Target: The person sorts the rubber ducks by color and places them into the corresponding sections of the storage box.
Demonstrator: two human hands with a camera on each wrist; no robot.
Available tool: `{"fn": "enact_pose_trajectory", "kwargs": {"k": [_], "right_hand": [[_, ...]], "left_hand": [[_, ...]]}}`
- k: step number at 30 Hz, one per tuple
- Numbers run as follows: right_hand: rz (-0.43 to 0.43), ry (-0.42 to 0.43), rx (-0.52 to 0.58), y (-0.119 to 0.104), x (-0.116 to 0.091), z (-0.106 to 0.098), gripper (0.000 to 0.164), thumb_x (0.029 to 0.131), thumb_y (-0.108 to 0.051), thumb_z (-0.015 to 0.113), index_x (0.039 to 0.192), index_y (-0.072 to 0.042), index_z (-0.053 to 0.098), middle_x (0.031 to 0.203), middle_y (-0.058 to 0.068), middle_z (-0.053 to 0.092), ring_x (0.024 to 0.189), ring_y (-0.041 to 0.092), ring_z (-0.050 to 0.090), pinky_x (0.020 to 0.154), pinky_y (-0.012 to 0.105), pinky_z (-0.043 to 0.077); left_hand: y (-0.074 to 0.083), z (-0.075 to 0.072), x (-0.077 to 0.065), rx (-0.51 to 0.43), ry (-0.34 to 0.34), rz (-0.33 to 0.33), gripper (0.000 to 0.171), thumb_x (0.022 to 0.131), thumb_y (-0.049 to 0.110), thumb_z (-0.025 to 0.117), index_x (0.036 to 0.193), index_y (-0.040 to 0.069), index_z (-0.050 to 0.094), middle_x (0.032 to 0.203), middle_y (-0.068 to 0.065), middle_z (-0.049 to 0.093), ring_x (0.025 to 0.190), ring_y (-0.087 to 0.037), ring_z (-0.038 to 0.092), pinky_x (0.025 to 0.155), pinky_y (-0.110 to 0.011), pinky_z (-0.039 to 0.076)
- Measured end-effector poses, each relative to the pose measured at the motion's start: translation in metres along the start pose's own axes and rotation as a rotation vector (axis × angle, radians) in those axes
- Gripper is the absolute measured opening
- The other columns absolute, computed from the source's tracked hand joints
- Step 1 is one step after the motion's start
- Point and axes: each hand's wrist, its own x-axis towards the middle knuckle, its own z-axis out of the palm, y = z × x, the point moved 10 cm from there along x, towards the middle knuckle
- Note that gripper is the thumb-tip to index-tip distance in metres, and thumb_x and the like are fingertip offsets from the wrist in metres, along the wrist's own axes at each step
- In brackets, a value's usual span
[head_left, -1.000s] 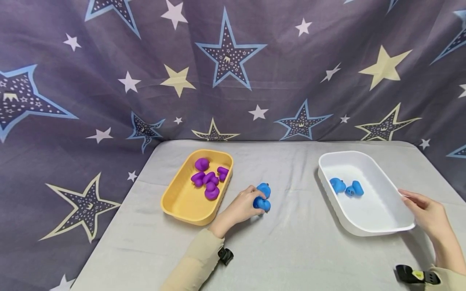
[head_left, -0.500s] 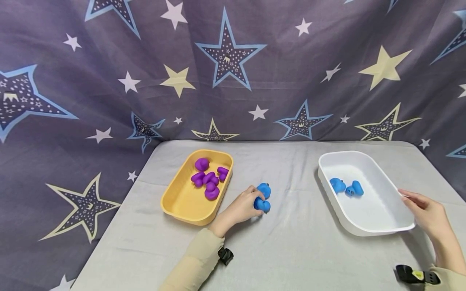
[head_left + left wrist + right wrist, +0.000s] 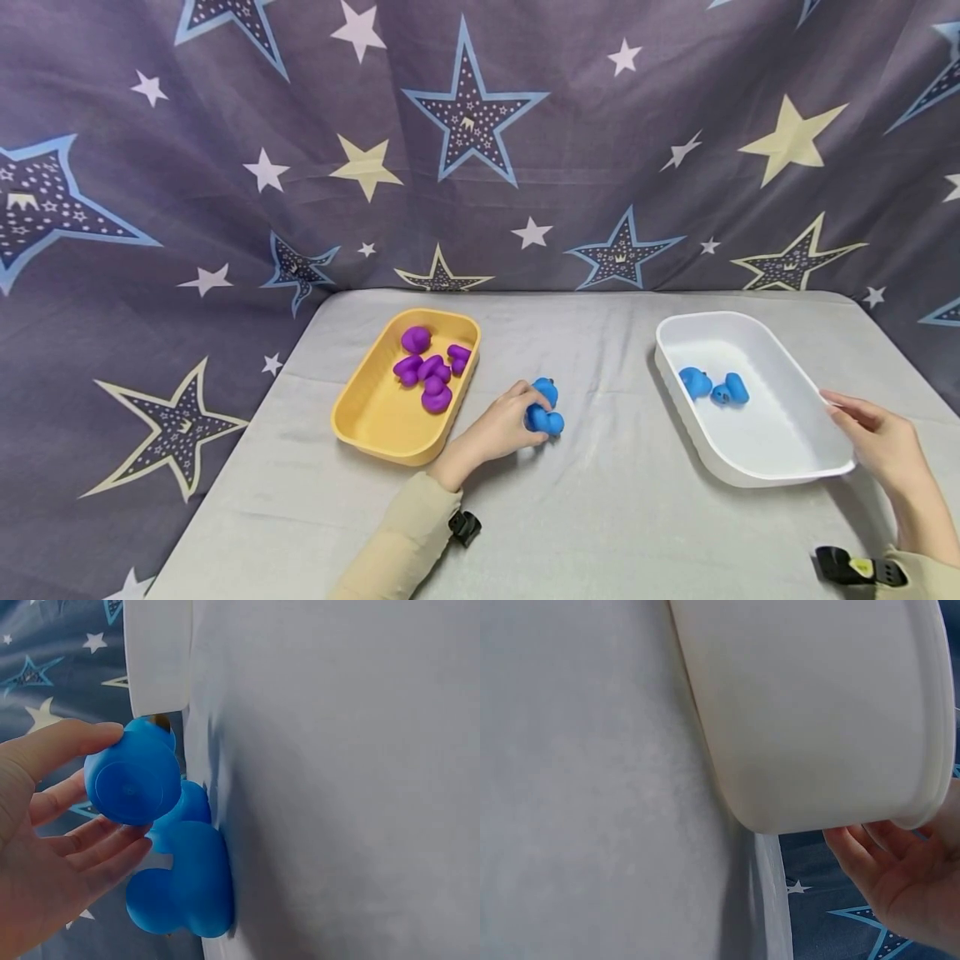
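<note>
My left hand (image 3: 504,423) pinches a blue rubber duck (image 3: 131,784) between thumb and fingers, its round flat base turned to the left wrist camera. Close beside and below it, more blue ducks (image 3: 202,877) rest on the table, partly covered by the hand in the head view. At the right, my right hand (image 3: 885,437) holds the side rim of a white tray (image 3: 787,454), thumb and fingers at its edge. Inside that tray lie blue ducks (image 3: 696,382), one of them tipped over. In the right wrist view the fingers (image 3: 851,855) partly disappear behind the tray.
A yellow tray (image 3: 367,425) with several purple ducks (image 3: 437,394) stands left of my left hand. Both trays sit on a grey cloth-covered table (image 3: 585,517). A dark star-patterned curtain (image 3: 570,150) hangs along the back and left edges.
My left hand has shifted slightly to the right, and the blue duck in it has moved along. The right hand and both trays have stayed in place.
</note>
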Motion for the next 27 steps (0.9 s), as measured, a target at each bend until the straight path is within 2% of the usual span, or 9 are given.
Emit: {"fn": "enact_pose_trajectory", "kwargs": {"k": [3,4,12,14,18,21,27], "right_hand": [[0.002,0.015,-0.015,0.009,0.003,0.000,0.025,0.088,-0.028,0.053,0.112,-0.028,0.061,0.077,-0.042,0.047,0.068,-0.017,0.045,0.051,0.013,0.040],[0.005,0.009,-0.010,0.008,0.003,0.000,0.028,0.088,-0.028,0.053,0.115,-0.023,0.060,0.077,-0.041,0.047,0.068,-0.017,0.045,0.051,0.013,0.040],[0.049,-0.012,-0.023,-0.006,-0.005,0.002,0.028,0.089,-0.027,0.051,0.117,-0.025,0.059,0.078,-0.041,0.042,0.069,-0.018,0.043,0.052,0.012,0.041],[0.056,-0.014,-0.025,-0.005,-0.004,0.002,0.029,0.089,-0.028,0.051,0.117,-0.025,0.058,0.078,-0.042,0.041,0.069,-0.018,0.043,0.051,0.013,0.042],[0.058,-0.015,-0.026,0.002,-0.001,0.003,0.034,0.089,-0.031,0.051,0.120,-0.019,0.057,0.080,-0.038,0.045,0.069,-0.017,0.044,0.051,0.015,0.042],[0.059,-0.002,-0.025,0.008,0.001,0.002,0.031,0.088,-0.033,0.051,0.118,-0.024,0.058,0.079,-0.038,0.046,0.068,-0.016,0.045,0.049,0.017,0.042],[0.056,0.008,0.001,0.012,0.002,0.002,0.027,0.088,-0.031,0.052,0.114,-0.028,0.060,0.077,-0.037,0.048,0.067,-0.014,0.046,0.049,0.016,0.042]], "left_hand": [[0.003,-0.001,0.001,-0.018,-0.003,0.007,0.031,0.074,0.016,0.071,0.101,0.007,0.059,0.106,-0.006,0.047,0.102,-0.020,0.050,0.089,-0.029,0.041],[0.004,-0.002,0.001,-0.025,-0.002,0.009,0.031,0.074,0.016,0.071,0.101,0.007,0.059,0.106,-0.006,0.048,0.101,-0.020,0.050,0.089,-0.029,0.041],[0.014,-0.004,0.006,-0.045,0.014,0.032,0.030,0.072,0.015,0.071,0.099,0.007,0.060,0.106,-0.009,0.049,0.098,-0.020,0.051,0.089,-0.030,0.041],[0.016,-0.003,0.007,-0.049,0.012,0.032,0.030,0.073,0.015,0.071,0.099,0.007,0.060,0.106,-0.009,0.049,0.099,-0.020,0.050,0.089,-0.030,0.040],[0.020,-0.002,0.009,-0.065,0.013,0.036,0.029,0.073,0.015,0.071,0.099,0.008,0.060,0.106,-0.008,0.049,0.096,-0.018,0.050,0.088,-0.028,0.040],[0.023,-0.001,0.011,-0.089,0.009,0.031,0.029,0.073,0.016,0.071,0.099,0.009,0.060,0.105,-0.006,0.048,0.093,-0.016,0.050,0.085,-0.025,0.041],[0.029,0.004,0.016,-0.114,-0.014,0.024,0.029,0.075,0.019,0.070,0.101,0.011,0.060,0.106,-0.002,0.048,0.095,-0.013,0.048,0.085,-0.024,0.040]]}}
